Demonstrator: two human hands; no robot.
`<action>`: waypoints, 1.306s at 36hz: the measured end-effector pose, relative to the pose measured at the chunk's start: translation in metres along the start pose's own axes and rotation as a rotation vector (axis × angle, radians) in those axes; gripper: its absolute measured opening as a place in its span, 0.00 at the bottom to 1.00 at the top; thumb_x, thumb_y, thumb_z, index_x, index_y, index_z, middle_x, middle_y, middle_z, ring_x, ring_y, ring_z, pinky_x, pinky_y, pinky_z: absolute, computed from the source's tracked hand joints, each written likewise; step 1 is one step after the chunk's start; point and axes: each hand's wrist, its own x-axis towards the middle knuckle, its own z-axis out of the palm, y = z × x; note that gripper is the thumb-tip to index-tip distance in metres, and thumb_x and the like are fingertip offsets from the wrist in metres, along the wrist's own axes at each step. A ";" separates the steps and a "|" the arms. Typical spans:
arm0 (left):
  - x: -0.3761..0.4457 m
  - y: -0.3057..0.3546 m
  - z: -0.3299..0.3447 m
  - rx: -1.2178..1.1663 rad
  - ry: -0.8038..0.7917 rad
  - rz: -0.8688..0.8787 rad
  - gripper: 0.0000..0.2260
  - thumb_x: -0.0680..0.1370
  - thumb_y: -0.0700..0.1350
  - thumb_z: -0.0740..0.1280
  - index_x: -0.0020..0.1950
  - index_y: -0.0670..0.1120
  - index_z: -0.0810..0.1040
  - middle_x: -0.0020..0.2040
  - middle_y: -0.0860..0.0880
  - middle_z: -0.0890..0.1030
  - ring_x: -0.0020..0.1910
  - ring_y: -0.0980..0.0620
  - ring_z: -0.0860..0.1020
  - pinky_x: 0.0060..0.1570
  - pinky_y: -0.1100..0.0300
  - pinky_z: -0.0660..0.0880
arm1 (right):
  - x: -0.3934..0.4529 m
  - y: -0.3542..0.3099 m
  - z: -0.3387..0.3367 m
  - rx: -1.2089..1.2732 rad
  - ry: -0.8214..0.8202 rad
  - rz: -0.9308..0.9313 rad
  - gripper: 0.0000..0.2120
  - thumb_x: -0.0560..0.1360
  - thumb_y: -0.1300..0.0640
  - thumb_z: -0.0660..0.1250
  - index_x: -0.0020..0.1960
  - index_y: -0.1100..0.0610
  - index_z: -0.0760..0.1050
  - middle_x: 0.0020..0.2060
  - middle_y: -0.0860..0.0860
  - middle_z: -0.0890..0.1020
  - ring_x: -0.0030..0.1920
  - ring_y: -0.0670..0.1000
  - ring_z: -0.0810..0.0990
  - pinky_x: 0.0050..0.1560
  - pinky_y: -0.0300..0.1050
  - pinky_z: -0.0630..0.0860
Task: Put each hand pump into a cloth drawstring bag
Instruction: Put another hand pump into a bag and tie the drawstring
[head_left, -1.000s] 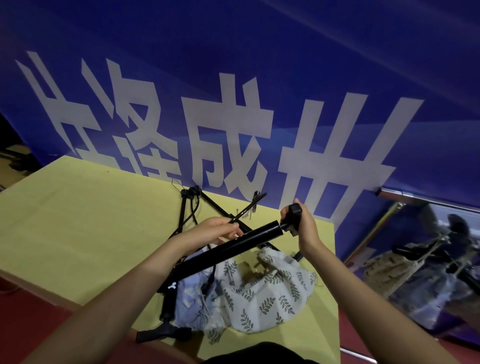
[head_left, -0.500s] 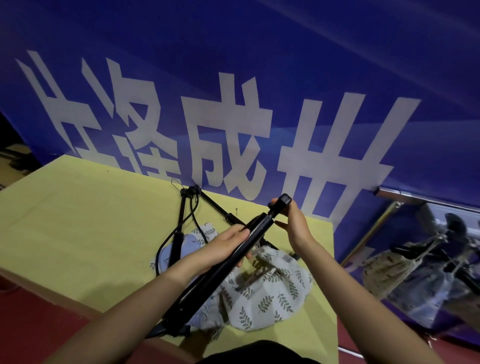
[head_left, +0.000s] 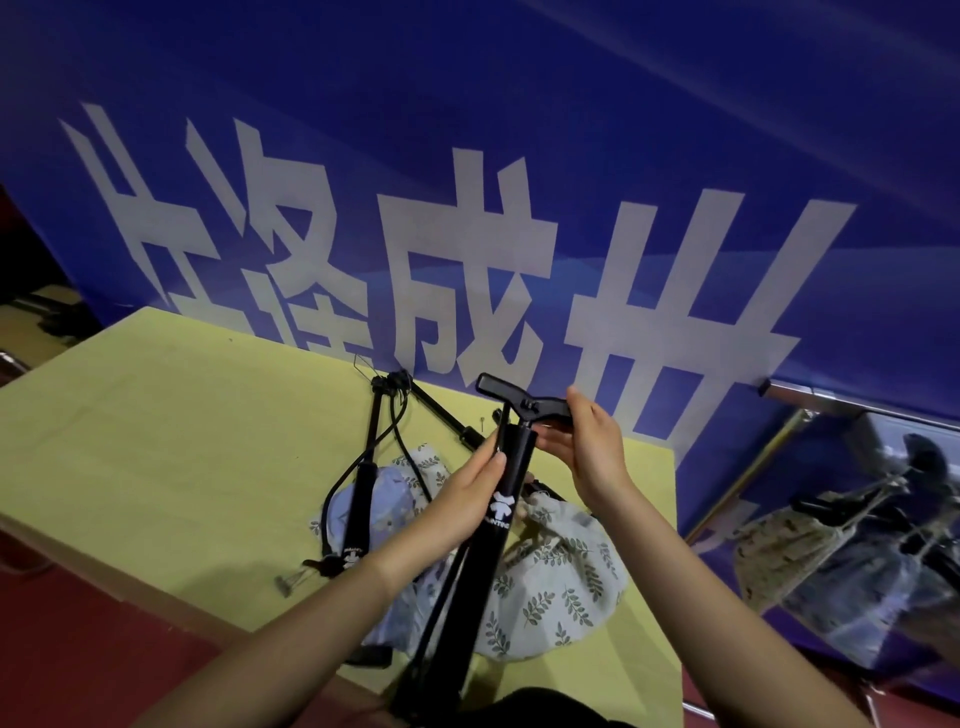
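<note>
The hand pump is held up off the table, its black barrel slanting from low near the person's body up to the T-handle at the top. The left hand has its grip wrapped around the upper barrel, and the right hand has its grip closed on one arm of the handle. Below lie two cloth drawstring bags, a leaf-print one and a pale blue one, with another pump resting across the blue one. The step in hand looks like readying this pump for bagging. Next calls for finding the leaf-print bag's mouth, spreading it, and feeding one end of the pump in.
</note>
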 end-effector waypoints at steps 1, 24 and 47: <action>0.000 -0.001 0.004 -0.081 0.039 0.007 0.17 0.84 0.50 0.52 0.72 0.64 0.60 0.57 0.61 0.79 0.50 0.61 0.80 0.52 0.68 0.75 | -0.003 0.002 0.001 0.008 -0.001 -0.013 0.16 0.82 0.51 0.59 0.52 0.62 0.78 0.47 0.60 0.85 0.41 0.55 0.85 0.39 0.43 0.82; 0.012 0.015 -0.013 0.251 0.258 0.246 0.13 0.81 0.50 0.56 0.40 0.52 0.74 0.37 0.54 0.74 0.40 0.53 0.73 0.46 0.57 0.70 | -0.022 0.031 -0.004 -0.206 -0.031 -0.072 0.13 0.82 0.52 0.58 0.51 0.58 0.76 0.33 0.62 0.73 0.23 0.49 0.66 0.22 0.37 0.62; 0.031 0.073 -0.083 0.471 -0.097 0.265 0.10 0.71 0.60 0.68 0.42 0.54 0.80 0.40 0.50 0.82 0.43 0.40 0.81 0.46 0.43 0.77 | -0.028 -0.019 0.027 -0.321 -0.417 -0.290 0.11 0.82 0.57 0.60 0.50 0.65 0.75 0.34 0.67 0.77 0.20 0.49 0.71 0.20 0.39 0.66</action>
